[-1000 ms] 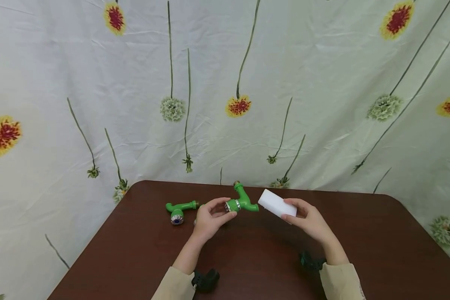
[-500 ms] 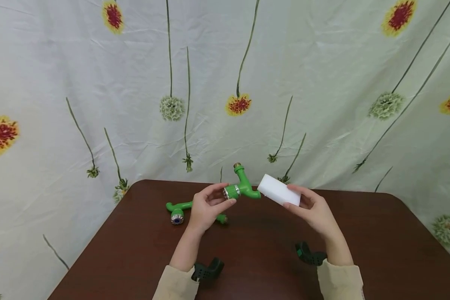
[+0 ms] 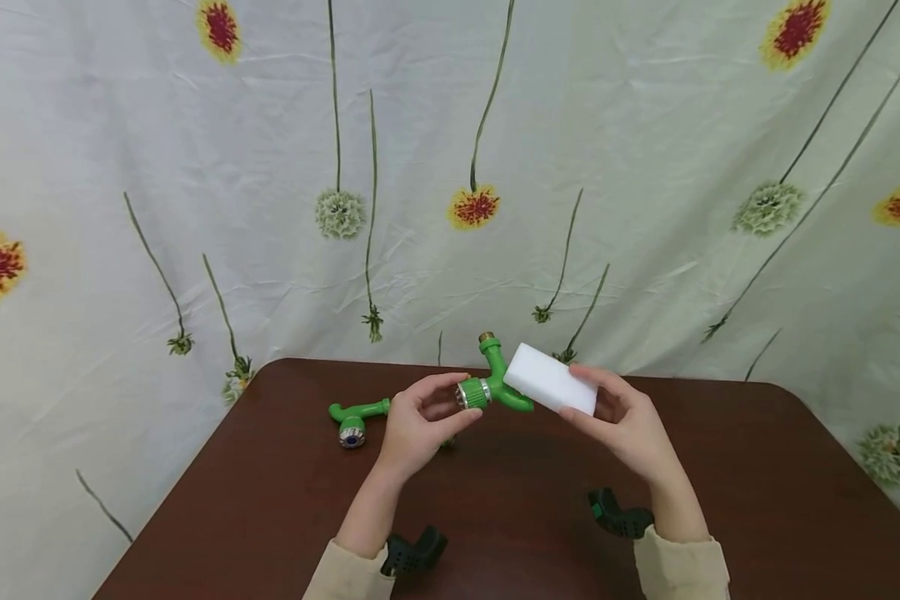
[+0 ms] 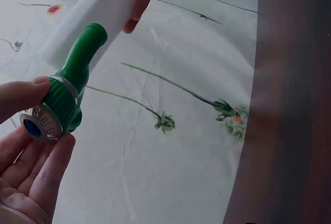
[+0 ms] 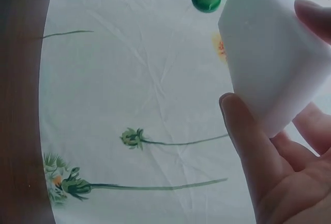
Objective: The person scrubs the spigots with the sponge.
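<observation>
My left hand (image 3: pixel 412 425) pinches a green faucet (image 3: pixel 498 379) by its ribbed knob, between thumb and fingers. Its brass threaded end points up and its spout points right. A white sponge (image 3: pixel 551 382), a smooth rectangular block, is held by my right hand (image 3: pixel 633 429) at its right end. The sponge's left end overlaps the faucet body in the head view and looks to be against it; firm contact cannot be told. In the left wrist view the knob's silver cap (image 4: pixel 39 123) with a blue centre faces the camera.
A second green faucet (image 3: pixel 352 427) lies on the dark brown table (image 3: pixel 270 500) to the left. Part of another one (image 3: pixel 448 442) shows behind my left hand, mostly hidden. A flowered white cloth (image 3: pixel 420 167) hangs behind the table's far edge.
Both hands have risen above the table with the faucet and the sponge. Over the last half second the faucet shifted slightly right and down, and the sponge moved left over its body.
</observation>
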The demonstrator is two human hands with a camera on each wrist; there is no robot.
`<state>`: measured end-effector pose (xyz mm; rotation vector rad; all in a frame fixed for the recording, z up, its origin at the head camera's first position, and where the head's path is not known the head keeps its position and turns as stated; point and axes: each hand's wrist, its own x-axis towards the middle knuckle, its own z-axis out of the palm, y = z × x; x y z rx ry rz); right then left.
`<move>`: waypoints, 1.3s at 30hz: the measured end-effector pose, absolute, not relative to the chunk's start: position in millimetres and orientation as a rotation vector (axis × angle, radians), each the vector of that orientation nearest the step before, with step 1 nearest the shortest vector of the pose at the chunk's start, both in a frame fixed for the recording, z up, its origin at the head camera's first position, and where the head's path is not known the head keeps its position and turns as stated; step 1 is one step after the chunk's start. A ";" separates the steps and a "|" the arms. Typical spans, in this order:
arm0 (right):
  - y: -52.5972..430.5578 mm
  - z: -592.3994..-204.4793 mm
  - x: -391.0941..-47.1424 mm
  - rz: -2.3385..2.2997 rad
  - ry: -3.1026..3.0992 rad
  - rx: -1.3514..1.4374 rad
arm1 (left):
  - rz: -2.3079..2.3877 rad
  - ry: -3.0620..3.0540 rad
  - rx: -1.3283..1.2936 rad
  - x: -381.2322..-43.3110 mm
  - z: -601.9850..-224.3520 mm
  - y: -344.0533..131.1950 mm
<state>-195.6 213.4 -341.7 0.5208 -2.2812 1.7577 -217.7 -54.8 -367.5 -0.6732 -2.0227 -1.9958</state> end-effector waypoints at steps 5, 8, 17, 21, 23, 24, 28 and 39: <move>205.9 -338.4 -192.4 1.656 -2.247 0.624 | -1.988 -2.012 -0.666 -218.3 -367.9 -52.7; 201.4 -337.4 -190.9 1.580 -2.239 0.663 | -1.987 -2.026 -0.657 -218.3 -368.2 -50.9; 190.7 -340.9 -188.7 1.459 -2.234 0.761 | -1.980 -2.022 -0.662 -216.0 -368.5 -45.4; 188.4 -342.7 -189.5 1.416 -2.254 0.760 | -1.978 -2.027 -0.650 -215.1 -369.2 -43.9; 187.9 -342.9 -189.6 1.396 -2.264 0.731 | -1.975 -2.026 -0.652 -215.1 -369.5 -43.5; 187.9 -342.9 -189.6 1.377 -2.268 0.705 | -1.975 -2.021 -0.662 -215.0 -369.5 -43.5; 188.0 -342.3 -189.9 1.306 -2.241 0.597 | -1.983 -1.998 -0.699 -215.7 -370.2 -43.8; 187.6 -341.7 -186.3 1.138 -2.299 0.632 | -1.976 -2.017 -0.684 -210.0 -363.8 -44.2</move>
